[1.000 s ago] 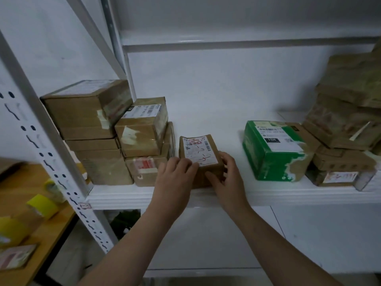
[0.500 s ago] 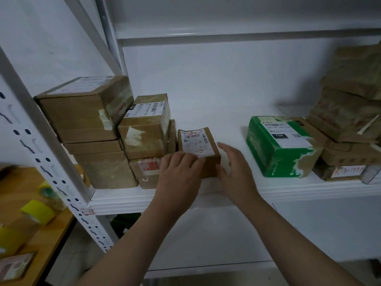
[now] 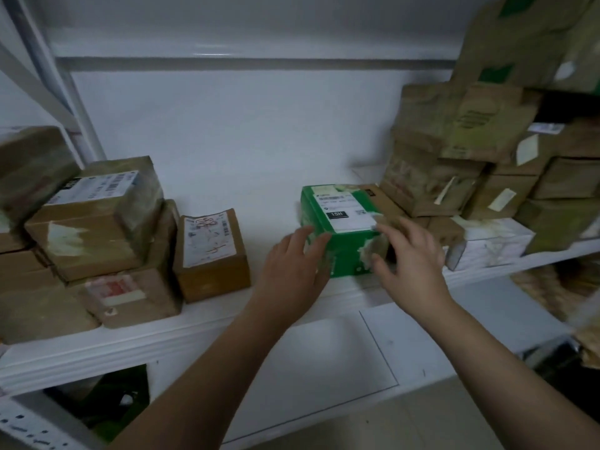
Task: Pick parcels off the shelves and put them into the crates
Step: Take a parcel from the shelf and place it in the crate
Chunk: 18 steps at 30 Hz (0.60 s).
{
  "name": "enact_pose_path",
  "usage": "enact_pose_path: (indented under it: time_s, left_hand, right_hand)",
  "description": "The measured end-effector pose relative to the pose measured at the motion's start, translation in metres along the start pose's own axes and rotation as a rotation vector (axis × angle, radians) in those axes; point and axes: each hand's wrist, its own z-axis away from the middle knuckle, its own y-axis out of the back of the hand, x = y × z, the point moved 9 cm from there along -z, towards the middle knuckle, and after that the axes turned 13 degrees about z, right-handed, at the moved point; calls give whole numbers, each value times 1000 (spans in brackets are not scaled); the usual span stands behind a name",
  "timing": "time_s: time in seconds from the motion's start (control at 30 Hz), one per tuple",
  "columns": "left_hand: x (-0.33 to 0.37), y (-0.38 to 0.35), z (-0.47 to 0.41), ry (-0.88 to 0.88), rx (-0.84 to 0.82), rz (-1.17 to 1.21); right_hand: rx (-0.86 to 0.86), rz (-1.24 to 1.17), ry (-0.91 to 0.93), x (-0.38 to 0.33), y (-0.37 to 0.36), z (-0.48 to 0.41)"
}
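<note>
As arms extend, left hand (image 3: 293, 267), right hand (image 3: 410, 254) flanking green parcel (image 3: 344, 251)

Light: dim, flat, faintly green overall; one pale sheen runs along the upper shelf edge (image 3: 227, 59). Shadows: soft, left of the green parcel (image 3: 347, 254). Blur: stack of brown parcels (image 3: 487, 141) smeared (worst toward the top right corner); right hand (image 3: 412, 254) soft-edged. Distortion: wide-angle bowing at the borders.

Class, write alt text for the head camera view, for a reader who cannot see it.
A left hand and right hand, fingers open, flank a green parcel with a white label on a white shelf. Brown cardboard parcels are stacked at both ends of the shelf.
</note>
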Motion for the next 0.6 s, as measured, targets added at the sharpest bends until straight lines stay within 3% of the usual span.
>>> enact_pose_path:
  time_s: [0.17,0.23,0.47,0.6]
  left_hand:
    - [-6,-40,-37,239,-124,61]
    - [-10,-45,-37,301,-100,161]
    - [-9,-31,10,336,301,618]
    - [-3,-26,34,360,474,769]
  right_hand:
    - [-121,157,87,19,-14,-14]
    - [-118,134,128,21,-15,-15]
    - [102,-291,247,7,9,-3]
    - [45,-622,256,-2,12,3]
